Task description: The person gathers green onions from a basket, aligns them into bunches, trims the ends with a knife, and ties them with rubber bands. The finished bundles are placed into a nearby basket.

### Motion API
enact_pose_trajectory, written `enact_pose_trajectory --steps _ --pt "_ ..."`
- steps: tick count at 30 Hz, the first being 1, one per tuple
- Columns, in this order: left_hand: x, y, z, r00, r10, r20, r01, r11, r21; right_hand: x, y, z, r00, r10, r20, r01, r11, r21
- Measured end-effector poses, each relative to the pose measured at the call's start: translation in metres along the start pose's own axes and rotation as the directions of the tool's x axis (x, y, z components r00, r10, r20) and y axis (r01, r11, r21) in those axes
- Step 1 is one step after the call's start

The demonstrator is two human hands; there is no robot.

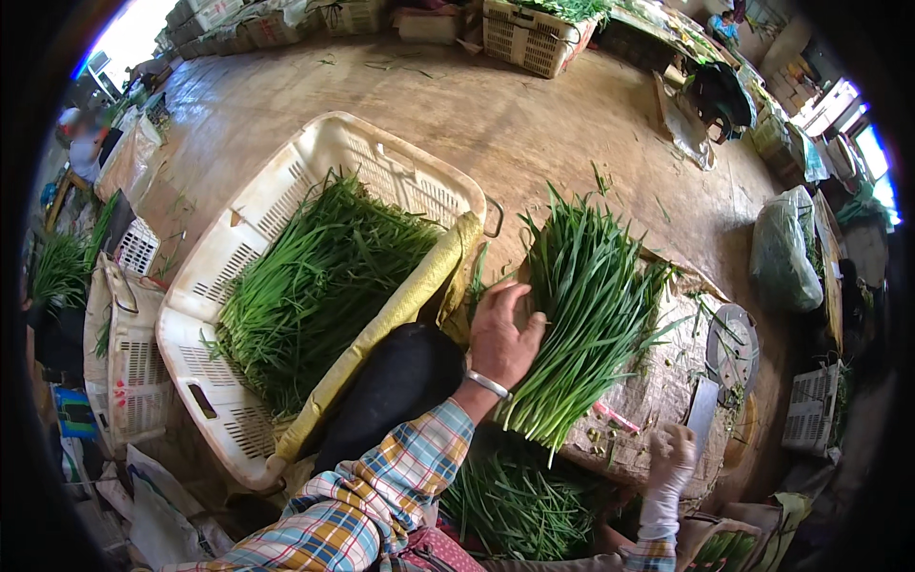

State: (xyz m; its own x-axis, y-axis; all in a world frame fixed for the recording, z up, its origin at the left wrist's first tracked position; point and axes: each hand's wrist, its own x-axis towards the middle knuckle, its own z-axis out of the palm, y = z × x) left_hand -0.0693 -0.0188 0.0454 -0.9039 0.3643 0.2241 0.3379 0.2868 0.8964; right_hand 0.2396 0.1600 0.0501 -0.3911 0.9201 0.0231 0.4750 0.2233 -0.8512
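My left hand (503, 334), with a metal bangle at the wrist, presses flat on a thick bunch of long green chives (586, 305) lying on a wooden chopping block (658, 391). My right hand (672, 456), in a white glove, grips the handle of a flat cleaver (702, 412) at the block's right edge. More cut chives (519, 500) lie piled below the block, near my lap. Both sleeves are plaid.
A white plastic crate (205, 315) full of chives, edged with yellow cloth, sits at my left. More crates stand at far left (129, 367) and at the back (529, 36). A bagged bundle of greens (786, 250) and a round scale (734, 348) are at right. A person sits far left.
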Motion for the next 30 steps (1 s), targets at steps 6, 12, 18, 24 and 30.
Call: enact_pose_trajectory --steps 6,12,18,24,30 --pt "-0.010 -0.031 0.008 0.953 -0.292 0.076 0.250 0.906 0.341 0.001 -0.017 0.072 0.839 -0.356 0.412 0.535 0.678 -0.504" --pt "-0.025 -0.062 0.015 0.978 -0.151 0.144 0.092 0.932 0.350 0.009 -0.004 0.089 0.836 -0.422 0.351 0.549 0.649 -0.527" --pt "-0.032 -0.059 0.020 0.929 -0.135 0.343 0.001 0.932 0.363 0.026 0.013 0.072 0.856 -0.349 0.383 0.511 0.689 -0.514" --pt "-0.036 -0.049 0.031 0.943 -0.088 0.320 0.010 0.971 0.239 0.035 0.004 0.068 0.860 -0.145 0.490 0.402 0.783 -0.474" --pt "-0.051 -0.051 0.047 0.900 -0.090 0.426 -0.053 0.949 0.311 0.034 -0.042 0.098 0.865 -0.281 0.416 0.468 0.752 -0.464"
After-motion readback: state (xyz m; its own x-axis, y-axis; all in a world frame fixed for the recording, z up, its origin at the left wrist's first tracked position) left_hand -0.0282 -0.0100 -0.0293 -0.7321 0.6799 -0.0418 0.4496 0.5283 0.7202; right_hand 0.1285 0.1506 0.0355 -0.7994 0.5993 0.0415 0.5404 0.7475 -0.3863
